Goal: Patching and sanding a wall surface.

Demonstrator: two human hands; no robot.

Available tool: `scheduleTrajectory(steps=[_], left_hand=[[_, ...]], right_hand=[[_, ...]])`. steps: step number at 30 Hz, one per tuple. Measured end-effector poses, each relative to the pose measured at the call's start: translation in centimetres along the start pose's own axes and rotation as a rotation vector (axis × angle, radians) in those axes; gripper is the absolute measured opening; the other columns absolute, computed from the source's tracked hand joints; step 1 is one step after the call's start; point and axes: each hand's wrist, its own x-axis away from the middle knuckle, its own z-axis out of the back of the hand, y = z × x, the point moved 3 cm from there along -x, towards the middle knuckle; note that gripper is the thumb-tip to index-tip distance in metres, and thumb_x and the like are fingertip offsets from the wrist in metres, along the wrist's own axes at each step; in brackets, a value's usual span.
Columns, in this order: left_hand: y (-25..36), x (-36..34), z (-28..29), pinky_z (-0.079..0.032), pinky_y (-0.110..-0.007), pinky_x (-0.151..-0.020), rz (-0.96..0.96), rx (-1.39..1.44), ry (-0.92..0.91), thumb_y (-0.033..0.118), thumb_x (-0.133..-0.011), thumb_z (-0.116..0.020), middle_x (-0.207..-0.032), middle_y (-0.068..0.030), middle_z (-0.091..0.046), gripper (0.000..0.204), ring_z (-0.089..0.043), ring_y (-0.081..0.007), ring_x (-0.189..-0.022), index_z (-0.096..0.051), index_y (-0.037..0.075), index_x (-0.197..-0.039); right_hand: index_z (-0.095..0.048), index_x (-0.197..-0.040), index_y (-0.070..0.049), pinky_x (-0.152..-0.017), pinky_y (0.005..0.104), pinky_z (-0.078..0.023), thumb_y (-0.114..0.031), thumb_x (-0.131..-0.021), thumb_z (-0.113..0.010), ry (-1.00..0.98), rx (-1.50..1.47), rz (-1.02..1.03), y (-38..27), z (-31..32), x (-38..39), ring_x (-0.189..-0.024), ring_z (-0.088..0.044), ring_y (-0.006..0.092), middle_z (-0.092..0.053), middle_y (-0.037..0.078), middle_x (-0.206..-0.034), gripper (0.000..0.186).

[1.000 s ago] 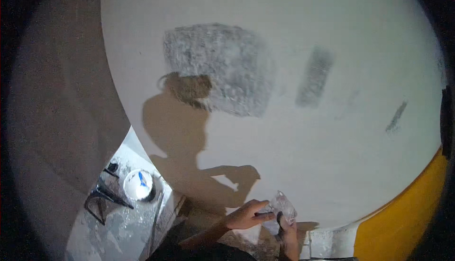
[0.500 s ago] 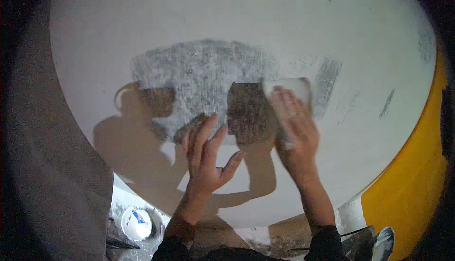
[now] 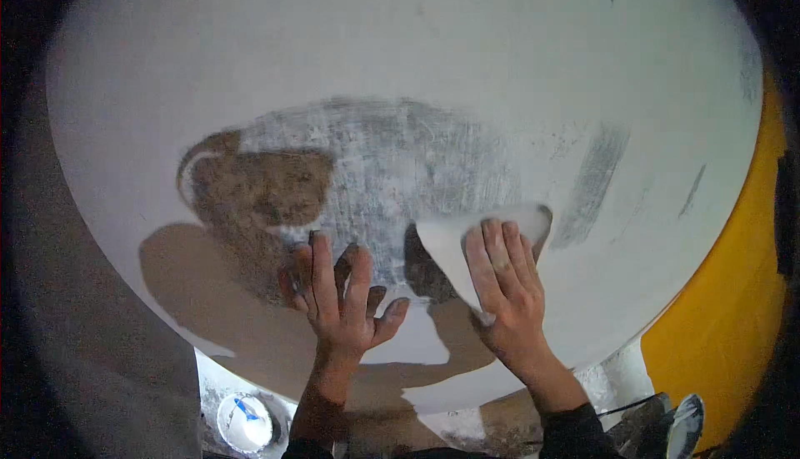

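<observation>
A white wall [image 3: 417, 50] fills the view, with a large grey rough patch [image 3: 400, 167] in its middle. My left hand [image 3: 337, 296] lies flat on the wall just below the patch, fingers spread, holding nothing. My right hand [image 3: 504, 288] presses a white sheet of sandpaper [image 3: 467, 238] against the wall at the patch's lower right edge. The sheet's left corner curls off the wall.
A narrow grey streak [image 3: 593, 182] and smaller marks [image 3: 692, 190] lie right of the patch. A yellow wall section [image 3: 725, 309] runs down the right side. On the dusty floor below stand a white lidded bucket [image 3: 244, 422] and another container [image 3: 685, 426].
The view has closed in on the wall. Both hands rose from near my body to the wall; the right hand with the sandpaper has slid down and left along the patch's edge.
</observation>
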Motion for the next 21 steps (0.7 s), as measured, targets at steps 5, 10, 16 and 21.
scheduleTrajectory(steps=[5, 10, 16, 21], left_hand=[[-0.2, -0.7, -0.2, -0.011, -0.061, -0.101, -0.010, -0.137, -0.061, 0.055, -0.085, -0.035, -0.138, -0.0284, -0.027, 0.069, -0.022, -0.0457, -0.129, -0.038, 0.005, -0.132], [-0.7, 0.0, -0.6, -0.008, -0.063, -0.101, -0.029, -0.071, -0.071, 0.056, -0.084, -0.036, -0.139, -0.0284, -0.026, 0.071, -0.021, -0.0463, -0.129, -0.037, 0.004, -0.132], [-0.8, -0.9, -0.4, -0.011, -0.061, -0.101, 0.020, -0.068, -0.083, 0.057, -0.085, -0.033, -0.139, -0.0286, -0.024, 0.073, -0.021, -0.0470, -0.128, -0.036, 0.002, -0.132], [-0.8, -0.3, -0.3, -0.017, -0.060, -0.100, -0.026, -0.178, -0.157, 0.058, -0.086, -0.031, -0.139, -0.0314, -0.023, 0.073, -0.023, -0.0479, -0.126, -0.035, 0.003, -0.134]], right_hand=[[-0.048, -0.125, 0.001, -0.100, 0.0480, -0.032, -0.014, -0.079, -0.054, 0.013, 0.006, 0.053, -0.7, 1.5, -3.3, -0.123, -0.040, 0.0384, -0.044, 0.020, -0.131, 0.049], [-0.051, -0.123, -0.002, -0.099, 0.0450, -0.036, -0.014, -0.078, -0.051, 0.031, 0.043, 0.012, -0.2, 0.5, -2.6, -0.122, -0.042, 0.0327, -0.043, 0.014, -0.134, 0.047], [-0.048, -0.126, -0.003, -0.099, 0.0450, -0.035, -0.016, -0.076, -0.054, 0.066, 0.106, -0.019, 0.4, -0.8, 0.2, -0.124, -0.039, 0.0322, -0.041, 0.014, -0.135, 0.052], [-0.053, -0.122, -0.004, -0.098, 0.0452, -0.037, -0.010, -0.080, -0.051, 0.150, 0.046, 0.007, -1.3, 1.4, -6.5, -0.123, -0.042, 0.0308, -0.046, 0.013, -0.131, 0.043]])
